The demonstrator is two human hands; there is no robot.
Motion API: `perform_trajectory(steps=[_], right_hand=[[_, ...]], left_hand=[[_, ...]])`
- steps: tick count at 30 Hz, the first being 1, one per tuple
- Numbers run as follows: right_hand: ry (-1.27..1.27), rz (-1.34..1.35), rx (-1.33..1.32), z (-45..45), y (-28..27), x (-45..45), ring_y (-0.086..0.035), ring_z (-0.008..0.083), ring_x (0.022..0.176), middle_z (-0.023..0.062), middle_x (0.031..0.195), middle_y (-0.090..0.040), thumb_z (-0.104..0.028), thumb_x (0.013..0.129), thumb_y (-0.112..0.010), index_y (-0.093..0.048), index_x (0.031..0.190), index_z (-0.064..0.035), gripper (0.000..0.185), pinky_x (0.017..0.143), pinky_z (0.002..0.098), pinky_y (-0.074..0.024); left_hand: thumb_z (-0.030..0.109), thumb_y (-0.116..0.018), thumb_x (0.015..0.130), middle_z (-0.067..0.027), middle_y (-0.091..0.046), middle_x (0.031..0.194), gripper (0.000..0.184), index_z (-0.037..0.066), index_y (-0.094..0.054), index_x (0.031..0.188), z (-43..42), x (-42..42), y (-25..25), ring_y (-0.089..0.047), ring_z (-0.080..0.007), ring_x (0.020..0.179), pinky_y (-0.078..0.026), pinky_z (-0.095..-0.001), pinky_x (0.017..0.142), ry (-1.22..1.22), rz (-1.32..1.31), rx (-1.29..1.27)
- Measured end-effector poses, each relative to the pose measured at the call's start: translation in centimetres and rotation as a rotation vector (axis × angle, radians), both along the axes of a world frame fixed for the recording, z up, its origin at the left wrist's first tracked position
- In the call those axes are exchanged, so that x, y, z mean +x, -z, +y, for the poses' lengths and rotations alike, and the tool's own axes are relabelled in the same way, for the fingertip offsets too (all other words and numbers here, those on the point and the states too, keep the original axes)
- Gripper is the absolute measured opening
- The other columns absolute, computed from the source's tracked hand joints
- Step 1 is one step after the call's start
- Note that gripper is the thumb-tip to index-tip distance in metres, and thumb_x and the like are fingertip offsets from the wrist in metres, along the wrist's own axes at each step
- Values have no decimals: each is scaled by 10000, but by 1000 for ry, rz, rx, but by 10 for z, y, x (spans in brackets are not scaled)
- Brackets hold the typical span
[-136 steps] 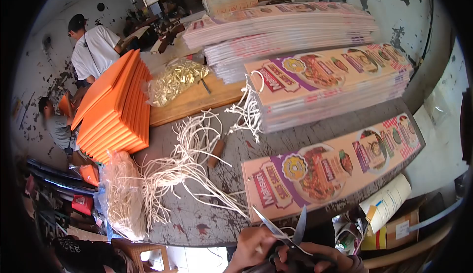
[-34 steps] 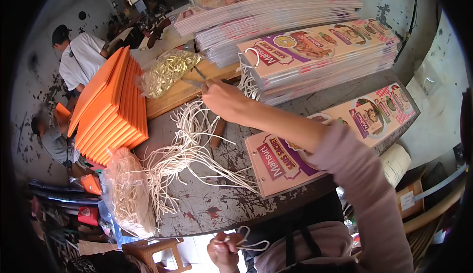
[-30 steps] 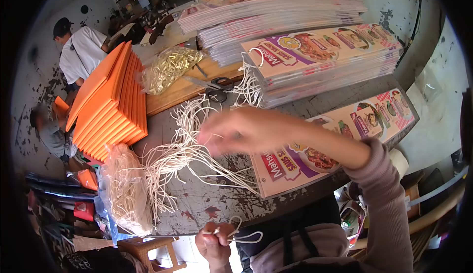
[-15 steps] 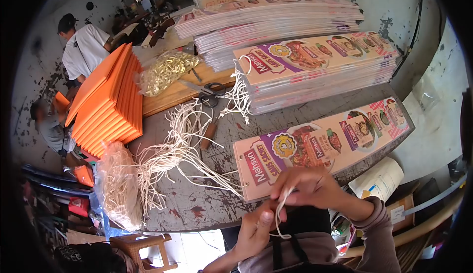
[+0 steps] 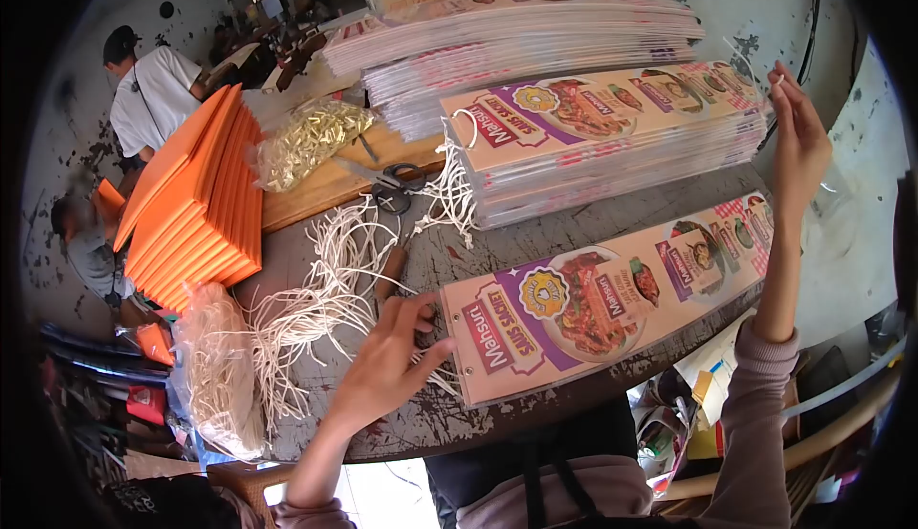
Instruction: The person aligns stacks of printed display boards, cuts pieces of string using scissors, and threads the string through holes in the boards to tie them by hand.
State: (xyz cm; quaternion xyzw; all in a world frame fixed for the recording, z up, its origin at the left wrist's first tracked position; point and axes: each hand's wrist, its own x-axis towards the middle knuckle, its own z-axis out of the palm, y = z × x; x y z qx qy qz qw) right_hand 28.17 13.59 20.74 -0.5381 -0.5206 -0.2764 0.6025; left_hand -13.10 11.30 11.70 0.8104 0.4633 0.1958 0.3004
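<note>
My left hand [image 5: 394, 362] is at the left edge of a long printed food sign [image 5: 622, 290] lying on the table, thumb and fingers apart, holding nothing that I can see. Raised at the far right is my right hand [image 5: 801, 142], its fingertips pinched on a thin white cord [image 5: 779, 79] whose free part is blurred. Beyond the left hand lies a loose bundle of white cords [image 5: 330, 285], near a small brown-handled tool [image 5: 391, 271]. A stack of similar signs [image 5: 612, 171] stands behind, cord hanging from its left end.
Black-handled scissors [image 5: 393, 190] and a bag of gold-coloured metal pieces [image 5: 311, 147] lie on a wooden board [image 5: 296, 202]. Orange folded pieces [image 5: 196, 214] stand at left beside a bag of cord [image 5: 222, 376]. Another sign stack [image 5: 516, 42] is behind. Two people are at far left.
My hands have parted from in front of my body, where they held a looped white cord. The right went up to the far right; the left moved left to the sign's edge.
</note>
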Motion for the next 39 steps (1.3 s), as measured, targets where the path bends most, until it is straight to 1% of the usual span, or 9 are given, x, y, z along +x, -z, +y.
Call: perform_trajectory(steps=[2,5,6,11,15,21,28,35,39], right_hand=[[-142,23,-115,-11,6,-58,-595,138,827,78,891,-661,-165,889,-493,-611,1006,0,234,773,244,-439],[-812,113,-556,-18,49,-111,-590,163,742,67,861,-637,45,740,-539,-592,945,-21,222,687,293,-471],[-760,-175,-661,-20,55,-132,-594,214,743,102,910,-619,95,665,-561,-597,939,-40,308,685,320,-479],[-1066,-240,-972,-18,82,-193,-579,315,802,134,898,-596,31,737,-561,-588,998,-54,276,704,380,-474],[-1127,-332,-928,-5,98,-198,-579,251,748,80,835,-594,-91,819,-580,-585,951,-70,133,625,346,-447],[-1246,-226,-971,-3,109,-201,-554,300,774,114,852,-532,-53,845,-519,-497,899,-19,68,656,377,-451],[-1280,-122,-893,-3,119,-197,-575,254,693,113,826,-553,-26,831,-545,-499,926,-24,105,583,327,-444],[-1223,38,-808,-5,112,-195,-575,243,676,114,822,-563,-14,828,-546,-528,914,-25,89,575,325,-442],[-1120,-17,-669,-5,111,-192,-558,234,643,91,785,-546,-14,817,-562,-550,936,-26,120,579,309,-445]], left_hand=[[329,-622,814,-187,-474,1041,586,-43,-405,1211,6,6,14,-564,-300,897,-480,-373,752,-3,80,99],[357,-678,759,-187,-445,1060,686,-30,-373,1236,14,12,19,-545,-324,896,-472,-396,742,-16,157,173],[349,-685,754,-183,-446,1045,687,-29,-373,1235,19,11,22,-545,-321,887,-473,-394,734,8,126,148],[195,-748,707,-77,-501,850,624,10,-425,1208,21,9,30,-532,-168,734,-467,-281,611,-42,-130,84],[102,-677,771,-58,-506,804,518,16,-415,1209,23,6,29,-535,-143,709,-473,-257,595,-69,-213,-95],[-33,-595,775,-56,-495,880,481,20,-402,1212,31,-7,28,-516,-121,775,-478,-255,689,32,-309,-258],[-21,-640,729,-78,-409,988,521,-3,-392,1187,32,-8,34,-461,-144,875,-462,-259,724,70,-333,-288],[1,-632,744,-101,-480,820,328,-17,-472,1030,10,4,26,-519,-176,723,-473,-255,613,-55,-197,22],[-1,-455,868,-115,-581,704,198,-27,-449,1063,-3,9,3,-593,-173,571,-476,-258,533,12,-223,-456]])
